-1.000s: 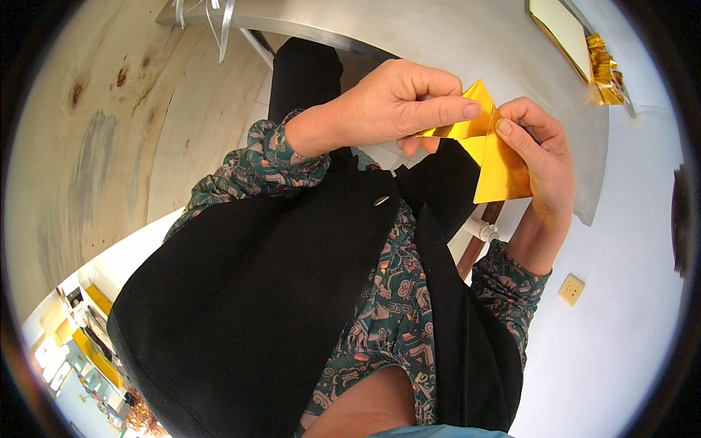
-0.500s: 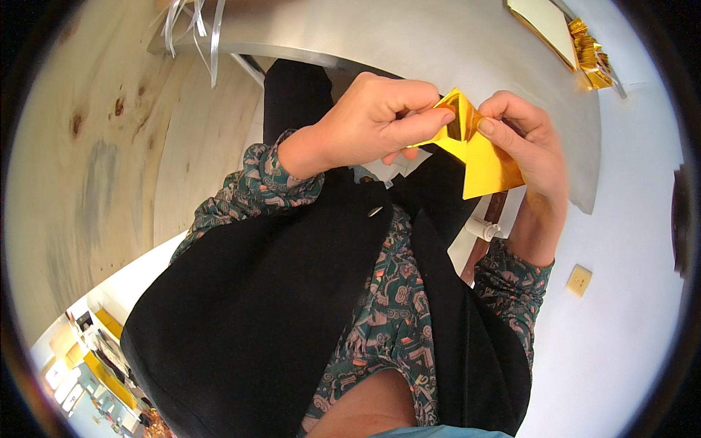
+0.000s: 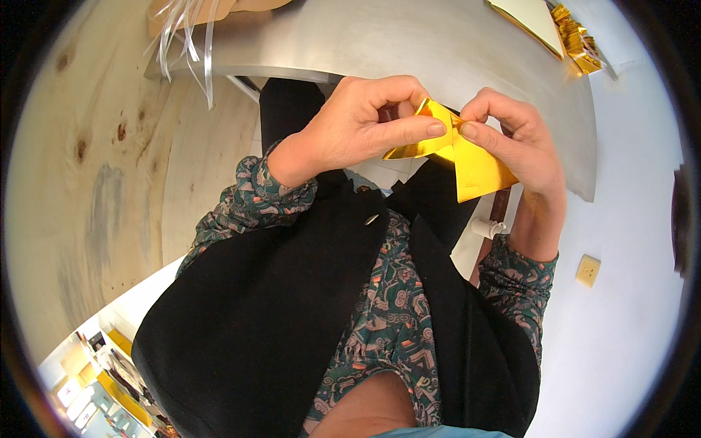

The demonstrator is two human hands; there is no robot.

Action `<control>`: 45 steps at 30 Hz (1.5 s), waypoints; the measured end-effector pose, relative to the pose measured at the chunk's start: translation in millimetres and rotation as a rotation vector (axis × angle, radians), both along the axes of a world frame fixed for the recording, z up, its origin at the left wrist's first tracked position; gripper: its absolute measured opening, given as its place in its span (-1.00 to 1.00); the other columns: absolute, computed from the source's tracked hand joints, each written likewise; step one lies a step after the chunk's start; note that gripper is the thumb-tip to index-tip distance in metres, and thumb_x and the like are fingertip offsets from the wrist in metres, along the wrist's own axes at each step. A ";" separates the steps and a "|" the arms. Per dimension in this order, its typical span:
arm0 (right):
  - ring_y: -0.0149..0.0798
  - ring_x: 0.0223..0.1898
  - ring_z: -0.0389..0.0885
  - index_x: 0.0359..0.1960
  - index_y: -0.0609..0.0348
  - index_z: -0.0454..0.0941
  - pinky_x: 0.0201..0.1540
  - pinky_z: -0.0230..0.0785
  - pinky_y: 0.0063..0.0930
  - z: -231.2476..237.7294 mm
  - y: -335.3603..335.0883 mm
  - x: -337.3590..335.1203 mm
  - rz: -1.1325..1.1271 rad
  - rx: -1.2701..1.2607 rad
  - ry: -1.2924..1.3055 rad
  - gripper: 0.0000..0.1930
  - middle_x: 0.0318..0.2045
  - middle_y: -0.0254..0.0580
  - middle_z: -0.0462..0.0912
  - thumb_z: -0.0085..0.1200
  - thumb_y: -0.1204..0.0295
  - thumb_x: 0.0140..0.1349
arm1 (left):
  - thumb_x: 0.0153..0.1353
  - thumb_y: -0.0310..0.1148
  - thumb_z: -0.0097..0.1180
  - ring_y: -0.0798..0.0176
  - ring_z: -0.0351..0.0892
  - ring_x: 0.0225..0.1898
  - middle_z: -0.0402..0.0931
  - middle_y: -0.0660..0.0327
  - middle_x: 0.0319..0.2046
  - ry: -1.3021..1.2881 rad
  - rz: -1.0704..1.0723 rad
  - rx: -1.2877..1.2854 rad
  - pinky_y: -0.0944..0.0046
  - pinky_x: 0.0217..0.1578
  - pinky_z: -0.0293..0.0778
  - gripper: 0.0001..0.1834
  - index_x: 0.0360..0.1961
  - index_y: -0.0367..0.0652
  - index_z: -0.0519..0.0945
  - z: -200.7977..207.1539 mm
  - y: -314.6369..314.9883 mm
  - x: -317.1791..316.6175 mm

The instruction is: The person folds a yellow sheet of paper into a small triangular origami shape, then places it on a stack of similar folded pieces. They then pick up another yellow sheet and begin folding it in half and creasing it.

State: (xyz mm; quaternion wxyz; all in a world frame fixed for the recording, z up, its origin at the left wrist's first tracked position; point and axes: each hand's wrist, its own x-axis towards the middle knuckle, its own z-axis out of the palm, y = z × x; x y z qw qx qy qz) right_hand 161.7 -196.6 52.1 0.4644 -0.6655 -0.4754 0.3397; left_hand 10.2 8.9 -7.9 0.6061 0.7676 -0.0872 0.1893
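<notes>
Between my hands, over my lap and near the table's edge, is a folded sheet of shiny gold foil paper. My left hand pinches its left part between thumb and curled forefinger. At the upper middle fold, my right hand grips it with thumb and forefinger. A broad pointed flap hangs below my right thumb, and a narrower folded piece sticks out under my left thumb. The fingertips behind the paper are hidden.
Ahead of me curves a grey metal-looking table. At its far right lie a pale pad and a bunch of folded gold paper. Clear plastic strips hang over the far left edge. A wooden board stands at left.
The left part of the gold paper has been folded flatter, closing the gap that showed between its layers. My left hand has shifted slightly left and my right thumb has moved left along the fold.
</notes>
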 end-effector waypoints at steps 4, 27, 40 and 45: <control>-0.48 -0.19 0.52 -0.24 0.27 0.64 -0.03 0.35 -0.54 -0.7 0.4 -0.4 0.002 -0.021 -0.009 -0.83 -0.32 -0.37 0.61 0.27 0.39 0.36 | 0.40 -0.25 0.30 0.56 0.46 -0.60 0.48 0.34 -0.66 0.006 0.018 0.058 0.45 -0.60 0.32 -0.68 -0.44 -0.21 0.55 1.4 -4.3 1.9; -0.48 -0.25 0.54 -0.24 0.24 0.67 -0.09 0.39 -0.52 -8.3 2.2 -4.4 0.026 0.070 -0.170 -0.85 -0.34 -0.37 0.63 0.25 0.40 0.38 | 0.36 -0.33 0.36 0.59 0.57 -0.41 0.63 0.35 -0.46 0.160 -0.042 -0.075 0.53 -0.41 0.48 -0.85 -0.24 -0.19 0.71 10.8 -6.6 -2.6; -0.37 -0.17 0.55 -0.20 0.18 0.69 0.00 0.36 -0.45 -2.8 0.3 -5.0 -0.010 0.049 -0.280 -0.88 -0.29 -0.33 0.64 0.25 0.39 0.39 | 0.38 -0.43 0.32 0.60 0.49 -0.37 0.61 0.40 -0.39 0.062 0.016 -0.072 0.52 -0.36 0.39 -0.91 -0.26 -0.21 0.68 7.1 -6.1 -1.1; -0.36 -0.16 0.53 -0.21 0.18 0.69 0.01 0.35 -0.43 -0.6 -0.2 -2.0 -0.010 0.042 -0.334 -0.88 -0.30 -0.34 0.64 0.25 0.40 0.38 | 0.38 -0.44 0.32 0.59 0.51 -0.34 0.61 0.39 -0.38 0.096 -0.017 -0.219 0.52 -0.33 0.41 -0.91 -0.26 -0.21 0.67 4.0 -6.3 2.0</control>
